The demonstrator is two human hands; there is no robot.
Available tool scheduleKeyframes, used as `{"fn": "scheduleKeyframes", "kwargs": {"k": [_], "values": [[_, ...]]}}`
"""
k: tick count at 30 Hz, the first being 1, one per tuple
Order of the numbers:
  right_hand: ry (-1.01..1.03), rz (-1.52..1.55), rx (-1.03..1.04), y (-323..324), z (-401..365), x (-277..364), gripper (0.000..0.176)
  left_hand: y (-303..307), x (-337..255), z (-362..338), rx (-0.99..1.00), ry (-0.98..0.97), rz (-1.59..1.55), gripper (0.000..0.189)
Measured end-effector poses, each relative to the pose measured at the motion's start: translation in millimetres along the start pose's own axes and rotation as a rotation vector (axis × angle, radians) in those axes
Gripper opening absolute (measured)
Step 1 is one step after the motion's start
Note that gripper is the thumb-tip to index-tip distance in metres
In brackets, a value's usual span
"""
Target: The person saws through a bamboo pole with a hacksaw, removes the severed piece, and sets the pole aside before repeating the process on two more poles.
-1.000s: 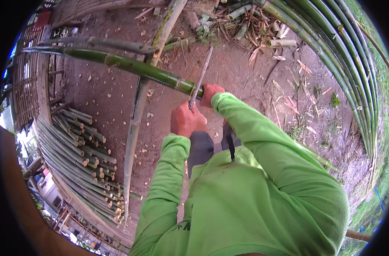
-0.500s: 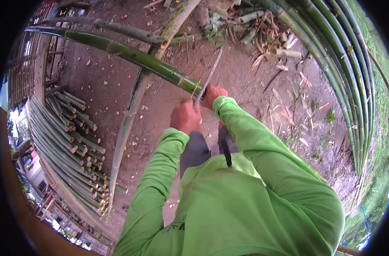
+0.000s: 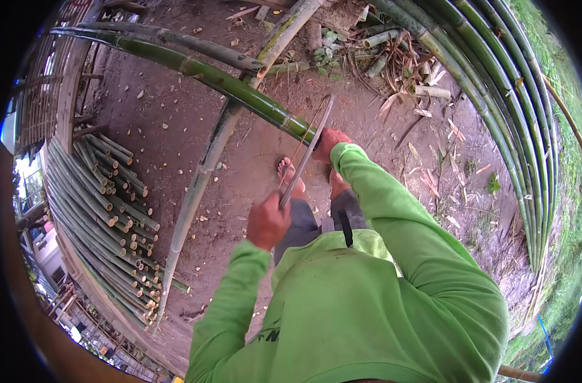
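A long green bamboo pole [image 3: 230, 87] slants across the upper middle, its near end close to my body. My right hand [image 3: 332, 142] is closed around that near end. My left hand [image 3: 268, 220] grips the handle end of a bow saw [image 3: 315, 142], which has a curved frame and a thin blade. The saw lies across the pole just left of my right hand. Whether the blade has cut into the bamboo cannot be made out. My left fingers wrap the handle, nearer to my body than the pole.
The pole rests on a slanting bamboo support [image 3: 205, 163]. Cut bamboo lengths [image 3: 106, 210] are stacked at left. Long green poles [image 3: 495, 76] lie at right. Leaves and bamboo scraps [image 3: 399, 57] litter the dirt ground [image 3: 240, 159] beyond my feet.
My left hand has drawn the saw back toward my body and away from the pole. My right hand stays on the bamboo end. The view has shifted slightly, and my feet now show.
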State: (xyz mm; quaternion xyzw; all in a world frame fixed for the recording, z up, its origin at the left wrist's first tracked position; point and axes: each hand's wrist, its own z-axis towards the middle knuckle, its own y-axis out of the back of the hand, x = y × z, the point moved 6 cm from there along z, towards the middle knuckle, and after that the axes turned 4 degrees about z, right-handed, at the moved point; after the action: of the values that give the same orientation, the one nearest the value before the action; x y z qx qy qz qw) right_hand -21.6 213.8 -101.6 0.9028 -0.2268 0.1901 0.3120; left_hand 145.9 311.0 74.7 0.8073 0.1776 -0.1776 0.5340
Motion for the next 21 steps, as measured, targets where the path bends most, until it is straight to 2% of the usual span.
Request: {"fn": "scheduleKeyframes", "kwargs": {"k": [3,6,8,10,12,13,17,18,21], "values": [[-0.046,-0.078,-0.079,-2.2,-6.5,4.8,0.045,33.0,3.8,-51.2,0.066,0.095,0.039,0.017],[-0.045,-0.02,-0.07,-11.4,1.1,-0.3,0.048,31.2,-6.7,-38.3,0.049,0.083,0.06,0.019],[-0.065,0.005,-0.001,-10.3,0.0,-0.7,0.049,-8.4,-0.7,23.5,0.045,0.028,0.099,0.022],[-0.091,-0.003,-0.012,-16.0,5.2,-2.6,0.049,-54.5,-2.1,97.1,-0.022,0.06,0.068,0.023],[-0.078,-0.009,-0.006,-8.9,6.1,-3.0,0.052,-61.3,-4.7,114.7,-0.047,0.029,0.074,0.022],[-0.071,-0.023,0.012,-15.9,1.5,-5.5,0.052,-64.3,-3.3,111.6,-0.044,0.025,0.085,0.021],[-0.011,-0.032,0.033,-3.8,2.2,-2.5,0.049,-82.1,52.8,86.3,-0.132,-0.158,-0.192,0.019],[0.002,0.002,0.023,-0.2,-0.3,-3.2,0.047,-79.7,59.0,89.3,-0.098,-0.189,-0.317,0.018],[-0.042,-0.034,0.025,-5.0,3.7,-4.9,0.047,-79.2,47.6,80.8,-0.188,-0.236,-0.183,0.016]]}}
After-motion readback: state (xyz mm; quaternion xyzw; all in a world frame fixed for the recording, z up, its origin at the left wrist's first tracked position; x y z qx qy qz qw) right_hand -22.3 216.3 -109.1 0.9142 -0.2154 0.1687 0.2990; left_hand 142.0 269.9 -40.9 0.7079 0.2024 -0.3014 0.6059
